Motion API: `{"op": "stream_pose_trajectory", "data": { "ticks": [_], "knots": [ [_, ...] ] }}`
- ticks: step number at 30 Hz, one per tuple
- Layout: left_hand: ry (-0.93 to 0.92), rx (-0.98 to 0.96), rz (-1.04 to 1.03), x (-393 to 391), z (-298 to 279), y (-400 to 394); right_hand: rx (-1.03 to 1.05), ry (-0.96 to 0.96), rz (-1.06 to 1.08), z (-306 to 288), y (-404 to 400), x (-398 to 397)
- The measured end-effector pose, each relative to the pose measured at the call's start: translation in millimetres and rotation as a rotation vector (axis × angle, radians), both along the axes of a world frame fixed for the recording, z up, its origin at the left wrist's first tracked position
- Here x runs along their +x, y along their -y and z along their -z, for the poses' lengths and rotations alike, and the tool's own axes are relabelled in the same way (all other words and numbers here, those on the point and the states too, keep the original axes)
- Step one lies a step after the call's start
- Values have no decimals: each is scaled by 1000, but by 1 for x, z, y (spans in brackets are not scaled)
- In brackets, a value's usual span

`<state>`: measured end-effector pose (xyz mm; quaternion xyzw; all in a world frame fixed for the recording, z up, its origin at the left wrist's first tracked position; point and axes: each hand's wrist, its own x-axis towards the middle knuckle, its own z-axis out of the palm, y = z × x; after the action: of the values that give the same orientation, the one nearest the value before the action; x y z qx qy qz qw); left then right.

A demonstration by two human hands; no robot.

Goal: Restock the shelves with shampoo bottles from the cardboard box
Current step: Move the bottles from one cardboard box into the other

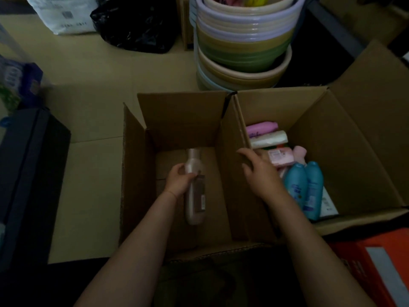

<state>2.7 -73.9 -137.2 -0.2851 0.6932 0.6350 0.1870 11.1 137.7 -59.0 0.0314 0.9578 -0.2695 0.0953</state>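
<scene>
1. Our left hand [180,177] curls around the neck of a pale pink shampoo bottle [195,191], thumb on one side and fingers on the other, holding it inside the left cardboard box [135,165] with its cap pointing away from us.
2. Our right hand [257,168] reaches out with fingers spread and relaxed, holding nothing, over the wall between the two boxes, its fingertips at the edge of the right cardboard box [345,151].
3. Apart from the bottle we hold, we see only the bare bottom of the left box.
4. In the right box, two blue bottles [304,187] lie side by side nearest us, caps pointing away.
5. Just beyond them lies a pink bottle [281,157], then a white bottle [269,138] and a purple bottle [262,127] at the far side.
6. Both boxes stand on the floor [93,85], flaps open.
7. Behind the boxes rises a stack of plastic basins [243,47] in lilac, cream and green.
8. Farther left on the floor sit a black plastic bag [135,25] and a white sack [62,14].
</scene>
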Motion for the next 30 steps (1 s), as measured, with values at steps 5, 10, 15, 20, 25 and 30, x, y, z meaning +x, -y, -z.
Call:
{"op": "stream_pose_trajectory", "data": {
  "ticks": [5, 10, 15, 20, 25, 30],
  "knots": [
    [-42, 22, 34, -12, -12, -38, -145, -8, -13, 6, -5, -2],
    [-197, 171, 121, -30, -56, -108, -546, 107, 163, 5, -27, -8],
    [-386, -223, 373, -29, -70, -153, -513, 17, 634, 4, -83, -47],
    [-355, -567, 370, -27, -70, -190, -567, -50, 907, 35, -128, -71],
    [-369, -692, 365, -28, -62, -195, -175, 148, 1039, 78, -158, -45],
    [-381, -701, 350, -27, -62, -199, -87, 370, 1014, 90, -166, -26]
  ]
}}
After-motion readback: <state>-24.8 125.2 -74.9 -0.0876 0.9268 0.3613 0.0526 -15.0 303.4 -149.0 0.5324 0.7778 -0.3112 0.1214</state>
